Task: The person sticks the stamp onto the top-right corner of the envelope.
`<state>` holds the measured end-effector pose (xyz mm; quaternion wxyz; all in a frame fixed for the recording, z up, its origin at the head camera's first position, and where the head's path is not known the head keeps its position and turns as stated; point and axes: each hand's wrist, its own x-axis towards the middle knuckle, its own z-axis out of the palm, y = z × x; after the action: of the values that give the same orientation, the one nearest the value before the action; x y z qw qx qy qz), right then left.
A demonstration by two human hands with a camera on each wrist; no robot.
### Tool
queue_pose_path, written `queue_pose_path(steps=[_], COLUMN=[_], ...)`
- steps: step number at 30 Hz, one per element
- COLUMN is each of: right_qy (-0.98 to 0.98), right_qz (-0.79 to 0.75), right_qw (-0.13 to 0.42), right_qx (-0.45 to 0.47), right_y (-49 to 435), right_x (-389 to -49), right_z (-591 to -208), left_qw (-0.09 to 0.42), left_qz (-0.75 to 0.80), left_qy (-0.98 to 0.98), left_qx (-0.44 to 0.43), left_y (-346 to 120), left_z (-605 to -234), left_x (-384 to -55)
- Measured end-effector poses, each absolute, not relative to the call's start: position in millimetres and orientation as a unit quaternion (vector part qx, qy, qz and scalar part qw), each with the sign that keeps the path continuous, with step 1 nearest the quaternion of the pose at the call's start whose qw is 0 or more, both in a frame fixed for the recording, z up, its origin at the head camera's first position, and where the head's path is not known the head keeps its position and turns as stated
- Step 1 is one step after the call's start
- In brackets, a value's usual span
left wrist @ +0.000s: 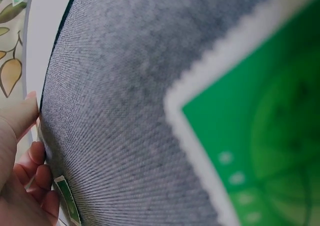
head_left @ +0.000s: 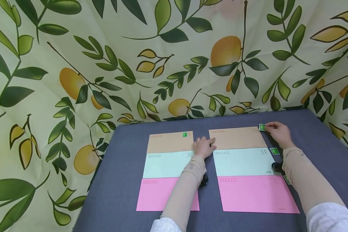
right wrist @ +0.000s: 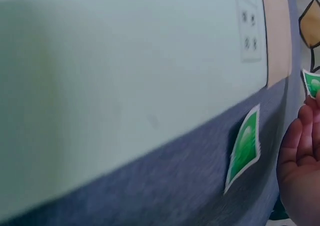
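My right hand (head_left: 279, 133) pinches a small green stamp (head_left: 262, 127) at the upper right corner of the right-hand tan envelope (head_left: 237, 138). In the right wrist view, that stamp (right wrist: 313, 83) shows at the fingertips. My left hand (head_left: 203, 147) reaches between the two columns of envelopes, its thumb and fingertips touching the tan envelope's left edge. Beneath the tan envelope lie a pale blue one (head_left: 240, 162) and a pink one (head_left: 255, 194). A green stamp (head_left: 185, 134) is on the other tan envelope (head_left: 168, 144), at its upper right.
Beside the right column lie a loose stamp (head_left: 275, 151) and another (head_left: 287, 180), partly hidden by my forearm. The left wrist view shows a large near stamp (left wrist: 270, 146) and one below the fingers (left wrist: 22, 173). A leaf-patterned curtain (head_left: 150, 80) hangs behind the dark blue cloth (head_left: 116, 180).
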<state>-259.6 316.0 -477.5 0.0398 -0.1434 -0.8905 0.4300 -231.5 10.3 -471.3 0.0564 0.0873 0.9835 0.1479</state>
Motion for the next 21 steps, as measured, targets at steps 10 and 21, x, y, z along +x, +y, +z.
queue_pose_path(steps=[10,21], right_qy=[-0.891,-0.898], right_qz=[0.442,0.432], right_qw=[0.000,-0.007], right_qx=[-0.104,-0.082], right_y=[300.1,294.5], right_x=[-269.2,-274.3], right_z=[-475.3,-482.6], left_qw=[0.059,0.070], left_qz=[0.153,0.158], left_qy=[0.983,0.981], left_qx=[0.088,0.087], left_y=[8.9,9.1], left_z=[-473.8,-470.1], left_x=[-232.8,-230.7])
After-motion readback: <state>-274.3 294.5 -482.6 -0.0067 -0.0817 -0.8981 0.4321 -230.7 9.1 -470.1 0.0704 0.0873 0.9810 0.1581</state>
